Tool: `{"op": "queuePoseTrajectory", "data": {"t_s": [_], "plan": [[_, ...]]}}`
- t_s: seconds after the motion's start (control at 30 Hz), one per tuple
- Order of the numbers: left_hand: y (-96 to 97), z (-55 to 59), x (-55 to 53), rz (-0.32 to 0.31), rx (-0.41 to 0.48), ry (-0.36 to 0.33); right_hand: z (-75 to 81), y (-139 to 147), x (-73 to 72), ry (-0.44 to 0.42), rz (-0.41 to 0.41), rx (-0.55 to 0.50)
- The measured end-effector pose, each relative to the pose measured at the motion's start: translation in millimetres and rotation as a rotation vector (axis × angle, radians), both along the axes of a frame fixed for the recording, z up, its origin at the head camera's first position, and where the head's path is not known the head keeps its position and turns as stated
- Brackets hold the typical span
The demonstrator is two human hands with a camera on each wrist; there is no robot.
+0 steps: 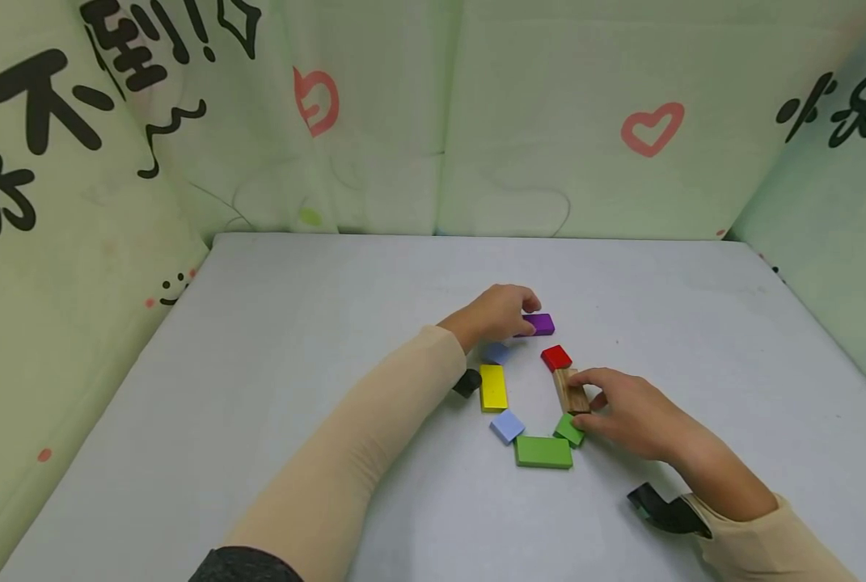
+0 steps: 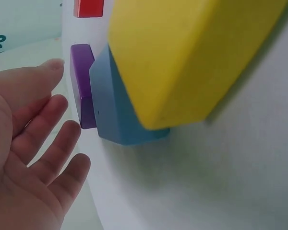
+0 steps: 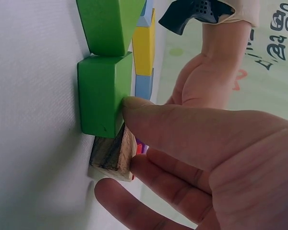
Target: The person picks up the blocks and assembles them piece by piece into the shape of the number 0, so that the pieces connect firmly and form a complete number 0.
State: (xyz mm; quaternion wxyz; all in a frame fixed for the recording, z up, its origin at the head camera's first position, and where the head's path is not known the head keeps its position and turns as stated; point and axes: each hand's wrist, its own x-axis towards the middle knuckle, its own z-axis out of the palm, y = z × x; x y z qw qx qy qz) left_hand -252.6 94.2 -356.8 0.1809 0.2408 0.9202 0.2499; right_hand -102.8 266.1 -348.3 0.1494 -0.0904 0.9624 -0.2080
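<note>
Several coloured blocks form a ring with a gap at its far side. At that gap my left hand (image 1: 496,313) is beside a purple block (image 1: 544,324); its loosely spread fingers show in the left wrist view next to the block (image 2: 82,86). My right hand (image 1: 629,412) reaches over the ring's right side. Its thumb touches a small green block (image 3: 103,96), while the other fingers lie spread near a brown wooden block (image 1: 568,396). A red block (image 1: 556,357) adjoins the wooden one. The left side has a yellow block (image 1: 494,388) and a blue block (image 1: 496,353).
At the near side lie a long green block (image 1: 544,453) and another blue block (image 1: 508,426). All stand on a white table (image 1: 316,323) with printed green cloth (image 1: 534,121) around it. Black wrist mounts (image 1: 665,511) hang by both sleeves.
</note>
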Motion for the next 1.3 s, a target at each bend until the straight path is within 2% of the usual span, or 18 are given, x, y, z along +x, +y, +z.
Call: {"op": "queuePoseTrajectory", "data": {"t_s": [0.17,0.7,0.97,1.3], "plan": [[0.6,-1.9,-0.8,-0.015,-0.022,0.007,0.1,-0.6,0.2,0.005,0.002,0.001],[4.0,-0.7,0.9,0.029,-0.046,0.003,-0.2,0.5,-0.3,0.006,0.005,0.002],[2.9,-0.9,-0.3,0.009,-0.051,0.018,-1.0,0.0,-0.1,0.016,0.010,0.005],[2.4,2.9,1.1,0.001,-0.064,-0.017,-0.8,0.6,0.3,0.013,0.012,-0.006]]}}
